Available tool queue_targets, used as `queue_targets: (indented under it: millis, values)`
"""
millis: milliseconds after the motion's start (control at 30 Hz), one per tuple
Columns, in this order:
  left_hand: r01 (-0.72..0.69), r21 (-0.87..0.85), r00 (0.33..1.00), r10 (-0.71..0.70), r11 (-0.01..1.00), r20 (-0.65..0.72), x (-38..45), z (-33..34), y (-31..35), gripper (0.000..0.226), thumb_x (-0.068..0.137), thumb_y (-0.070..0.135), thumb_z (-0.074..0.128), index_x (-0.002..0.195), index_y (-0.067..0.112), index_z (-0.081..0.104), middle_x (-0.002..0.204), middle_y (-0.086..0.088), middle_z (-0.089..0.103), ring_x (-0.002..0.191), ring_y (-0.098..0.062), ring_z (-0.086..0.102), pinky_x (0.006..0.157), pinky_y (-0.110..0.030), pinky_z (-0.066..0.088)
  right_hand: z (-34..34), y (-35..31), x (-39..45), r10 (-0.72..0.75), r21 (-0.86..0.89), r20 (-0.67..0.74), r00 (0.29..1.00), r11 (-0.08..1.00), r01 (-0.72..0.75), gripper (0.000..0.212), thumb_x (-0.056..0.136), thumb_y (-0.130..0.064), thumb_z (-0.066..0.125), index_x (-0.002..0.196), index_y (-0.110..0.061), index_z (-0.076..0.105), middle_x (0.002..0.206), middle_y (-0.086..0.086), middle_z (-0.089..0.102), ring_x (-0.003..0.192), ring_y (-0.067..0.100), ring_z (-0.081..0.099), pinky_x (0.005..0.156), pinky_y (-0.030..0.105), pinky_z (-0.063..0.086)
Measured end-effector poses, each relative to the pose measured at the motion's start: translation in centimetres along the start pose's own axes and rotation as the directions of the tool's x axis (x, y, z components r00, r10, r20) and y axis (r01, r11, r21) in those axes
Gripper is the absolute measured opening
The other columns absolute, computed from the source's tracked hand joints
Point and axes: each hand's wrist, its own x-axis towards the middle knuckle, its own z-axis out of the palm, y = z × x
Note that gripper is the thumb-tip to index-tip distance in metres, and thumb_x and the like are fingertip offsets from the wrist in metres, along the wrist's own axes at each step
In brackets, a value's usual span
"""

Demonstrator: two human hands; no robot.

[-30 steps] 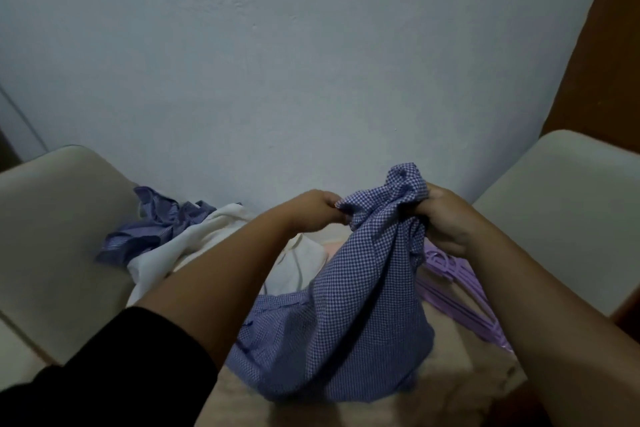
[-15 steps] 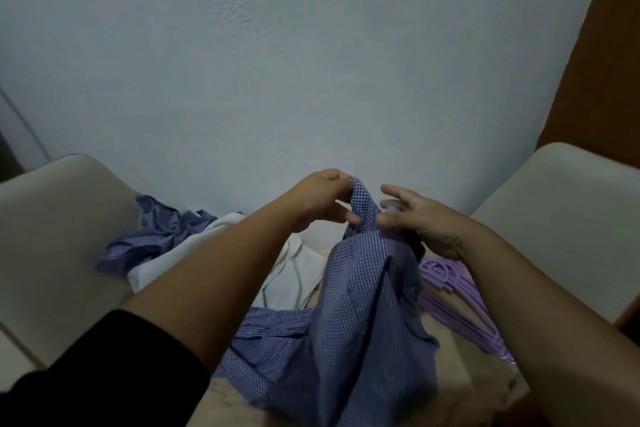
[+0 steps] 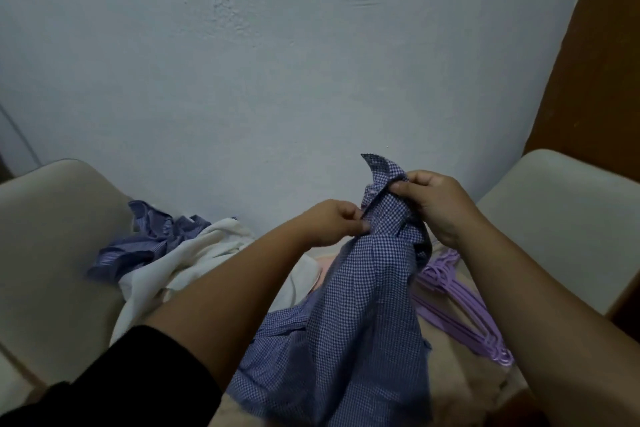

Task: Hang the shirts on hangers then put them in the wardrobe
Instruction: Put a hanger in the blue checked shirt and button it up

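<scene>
You are holding the blue checked shirt (image 3: 360, 295) up before the wall: your left hand (image 3: 332, 224) is pinching its edge, and your right hand (image 3: 438, 204) fingers are gripping the collar. Purple hangers (image 3: 457, 308) are lying just right of it.

The held shirt (image 3: 360, 305) is blue-and-white gingham (tiny checks); the crumpled shirt (image 3: 145, 243) blue-striped; another garment (image 3: 194, 260) plain white; hangers (image 3: 460, 315) lilac; wall (image 3: 277, 62) pale blue.

Ahead of you, a pale blue plaster wall (image 3: 277, 62); two cream chair backs (image 3: 52, 236) flank it; a brown wooden panel (image 3: 595, 62) stands at right. Dim light.
</scene>
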Motion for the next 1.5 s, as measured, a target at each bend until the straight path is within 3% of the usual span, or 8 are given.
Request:
queue_targets:
  millis: [167, 433, 533, 700, 900, 1067, 1233, 1500]
  values:
    - [-0.118, -0.083, 0.963, 0.094, 0.99, -0.251, 0.2, -1.9, 1.2, 0.016, 0.093, 0.018, 0.06, 0.078, 0.022, 0.063, 0.077, 0.004, 0.064, 0.073, -0.012, 0.058, 0.075, -0.028, 0.048, -1.4, 0.2, 0.0, -0.003, -0.191, -0.095, 0.995, 0.981, -0.016, 0.012, 0.087, -0.008, 0.064, 0.079, -0.013, 0.057, 0.083, 0.006, 0.064, 0.076, 0.021, 0.06, 0.072, 0.038, 0.051]
    - [0.071, -0.298, 0.997, -0.073, 0.952, 0.006, -1.0, -1.7, 4.2, 0.014, 0.094, 0.015, 0.053, 0.105, 0.012, 0.061, 0.096, -0.005, 0.063, 0.076, -0.02, 0.063, 0.063, -0.033, 0.054, 0.5, -1.3, 0.1, 0.036, 0.111, 0.098, 0.995, 0.993, -0.047, 0.038, 0.089, 0.012, 0.042, 0.103, -0.019, 0.058, 0.094, 0.011, 0.068, 0.081, 0.024, 0.063, 0.07, 0.033, 0.05]
    - [0.094, -0.26, 0.991, -0.067, 0.961, 0.113, -0.4, -1.1, 3.2, 0.043, 0.093, 0.008, 0.056, 0.132, 0.024, 0.048, 0.113, -0.001, 0.061, 0.093, -0.02, 0.064, 0.068, -0.033, 0.056, 0.1, -1.8, -0.4, 0.015, 0.149, 0.165, 0.986, 0.988, -0.04, 0.046, 0.088, 0.018, 0.037, 0.105, -0.019, 0.059, 0.093, 0.01, 0.068, 0.082, 0.024, 0.065, 0.072, 0.032, 0.053]
    - [-0.006, -0.105, 0.999, 0.001, 0.994, -0.054, 0.5, -0.8, 3.2, 0.014, 0.087, 0.022, 0.069, 0.075, 0.018, 0.065, 0.082, 0.002, 0.065, 0.083, -0.011, 0.057, 0.073, -0.021, 0.045, -1.2, -2.0, -0.6, 0.03, 0.09, 0.053, 0.998, 0.995, -0.035, 0.046, 0.086, 0.019, 0.034, 0.106, -0.015, 0.057, 0.092, 0.008, 0.061, 0.079, 0.021, 0.06, 0.067, 0.029, 0.05]
    - [-0.173, -0.063, 0.975, 0.162, 0.983, -0.149, 1.1, -0.6, 4.8, 0.007, 0.087, 0.018, 0.069, 0.08, 0.018, 0.068, 0.083, 0.001, 0.069, 0.079, -0.01, 0.06, 0.08, -0.028, 0.049, -2.6, -2.2, -1.1, 0.149, -0.299, 0.124, 0.981, 0.948, -0.106, 0.063, 0.07, -0.038, 0.072, 0.126, -0.027, 0.047, 0.11, -0.006, 0.062, 0.102, 0.01, 0.057, 0.079, 0.029, 0.041]
    - [-0.175, -0.058, 0.961, 0.158, 0.983, -0.226, 1.3, 0.0, 5.3, 0.009, 0.085, 0.022, 0.071, 0.079, 0.015, 0.069, 0.088, -0.01, 0.072, 0.078, -0.021, 0.064, 0.078, -0.036, 0.053, -2.3, -2.0, -1.8, 0.099, -0.422, 0.037, 0.994, 0.904, -0.074, 0.016, 0.082, -0.013, 0.069, 0.098, -0.009, 0.067, 0.091, 0.005, 0.067, 0.074, 0.013, 0.062, 0.052, 0.013, 0.043]
    - [-0.136, -0.102, 0.969, 0.111, 0.985, -0.222, 1.3, 0.2, 5.9, 0.013, 0.084, 0.024, 0.072, 0.078, 0.013, 0.068, 0.079, -0.007, 0.069, 0.072, -0.016, 0.061, 0.071, -0.033, 0.053, -1.5, -0.9, -2.7, 0.187, -0.532, 0.098, 0.977, 0.84, -0.107, 0.047, 0.07, -0.04, 0.08, 0.094, -0.014, 0.049, 0.084, 0.0, 0.051, 0.073, 0.014, 0.048, 0.061, 0.025, 0.034]
    - [-0.115, -0.161, 0.974, 0.079, 0.98, -0.212, 0.7, -0.3, 6.0, 0.012, 0.085, 0.02, 0.072, 0.078, 0.011, 0.068, 0.076, -0.01, 0.066, 0.065, -0.015, 0.056, 0.061, -0.025, 0.045, -0.3, -0.7, -2.4, 0.009, -0.403, -0.05, 0.999, 0.915, -0.028, 0.012, 0.087, -0.015, 0.062, 0.075, -0.017, 0.061, 0.08, 0.005, 0.065, 0.066, 0.014, 0.057, 0.049, 0.015, 0.042]
